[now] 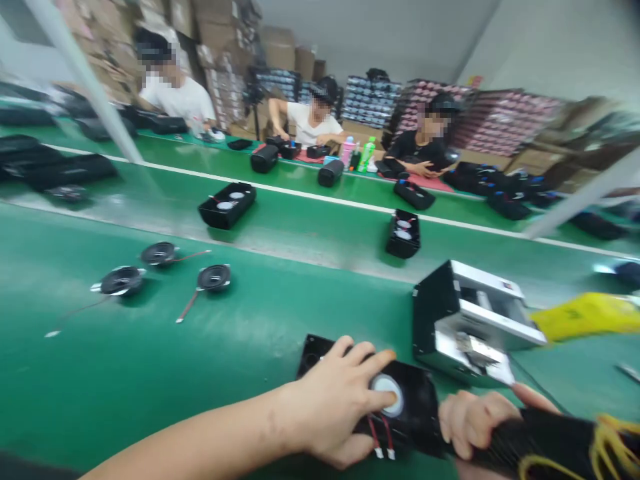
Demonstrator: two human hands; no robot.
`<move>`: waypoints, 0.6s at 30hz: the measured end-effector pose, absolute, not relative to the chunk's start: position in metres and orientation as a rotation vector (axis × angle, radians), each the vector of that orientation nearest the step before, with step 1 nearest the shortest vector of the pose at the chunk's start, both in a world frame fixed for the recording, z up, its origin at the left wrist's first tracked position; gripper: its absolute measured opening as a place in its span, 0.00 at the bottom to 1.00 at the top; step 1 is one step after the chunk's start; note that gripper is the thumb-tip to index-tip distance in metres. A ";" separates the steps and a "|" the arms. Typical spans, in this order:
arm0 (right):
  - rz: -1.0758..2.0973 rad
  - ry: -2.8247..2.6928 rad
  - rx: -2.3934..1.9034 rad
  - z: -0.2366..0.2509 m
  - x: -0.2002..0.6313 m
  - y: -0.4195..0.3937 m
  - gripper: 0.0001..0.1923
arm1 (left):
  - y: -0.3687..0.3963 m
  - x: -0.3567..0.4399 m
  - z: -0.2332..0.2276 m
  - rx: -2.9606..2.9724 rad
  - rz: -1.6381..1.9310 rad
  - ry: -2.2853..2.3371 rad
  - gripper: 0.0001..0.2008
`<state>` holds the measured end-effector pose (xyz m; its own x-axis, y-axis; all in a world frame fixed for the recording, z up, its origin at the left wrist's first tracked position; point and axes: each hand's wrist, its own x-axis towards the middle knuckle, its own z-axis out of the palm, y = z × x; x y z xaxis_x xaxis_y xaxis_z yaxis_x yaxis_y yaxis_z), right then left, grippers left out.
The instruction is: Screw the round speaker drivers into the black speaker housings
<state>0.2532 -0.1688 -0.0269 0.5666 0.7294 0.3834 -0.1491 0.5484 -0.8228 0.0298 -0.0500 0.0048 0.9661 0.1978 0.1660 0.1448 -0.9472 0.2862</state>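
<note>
Green table point(160, 373); cartons point(277, 50) stacked far. Left hand point(340, 393) spread over near speaker box point(421, 400); right hand point(473, 420) curled round black handle point(540, 437).

black speaker box point(419, 401) — partly hidden

- Bright, fairly even light, seemingly from overhead.
- Pale glare streaks the green conveyor point(320, 227) beyond the left hand point(340, 400).
- Soft shadows under the speakers point(214, 277) left of that hand.
- Right hand point(467, 421) slightly smeared.
- Poles point(86, 80) beyond both hands lean with wide-angle stretch.
- Pixelation masks the distant workers point(184, 99).
</note>
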 end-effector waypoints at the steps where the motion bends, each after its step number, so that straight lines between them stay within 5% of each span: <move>1: 0.434 -0.780 -0.816 -0.012 0.249 -0.166 0.28 | -0.050 0.027 0.004 2.813 0.277 0.279 0.27; 8: -0.086 -0.850 -0.813 0.058 0.320 -0.149 0.39 | -0.037 0.003 0.000 2.705 0.156 0.477 0.34; 18: -0.181 -0.785 -0.991 0.063 0.332 -0.097 0.40 | -0.034 0.000 -0.012 2.771 0.266 0.436 0.37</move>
<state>0.3320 -0.0974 0.0631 0.7169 0.2030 0.6669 0.4750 0.5579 -0.6805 0.0001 -0.0345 -0.0119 0.9360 0.3262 0.1318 0.2661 -0.9015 0.3414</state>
